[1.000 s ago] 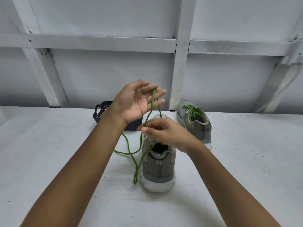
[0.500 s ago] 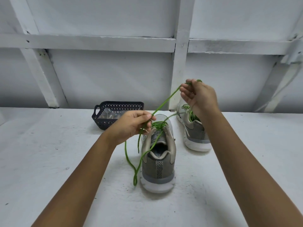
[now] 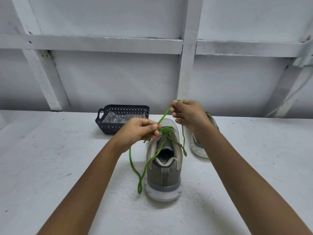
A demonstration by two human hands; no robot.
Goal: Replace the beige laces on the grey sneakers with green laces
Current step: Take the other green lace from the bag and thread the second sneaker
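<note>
Worktop (image 3: 50, 167): white, flecked with dark marks.
Centre: grey sneaker (image 3: 163, 177), heel nearest; green lace (image 3: 135, 170) loop lying at its left.
Behind, right: second sneaker (image 3: 198, 148).
Back: dark basket (image 3: 108, 128).

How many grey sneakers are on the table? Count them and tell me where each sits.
2. One grey sneaker stands centre, heel toward the camera, green lace in its eyelets. The second sneaker sits behind it to the right, largely hidden by the right forearm. No others show.

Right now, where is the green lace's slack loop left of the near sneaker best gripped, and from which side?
Pinch the green lace at the loop's low tip beside the heel of the near sneaker, coming from the left: it lies slack there, and the shoe blocks its right side.
</note>
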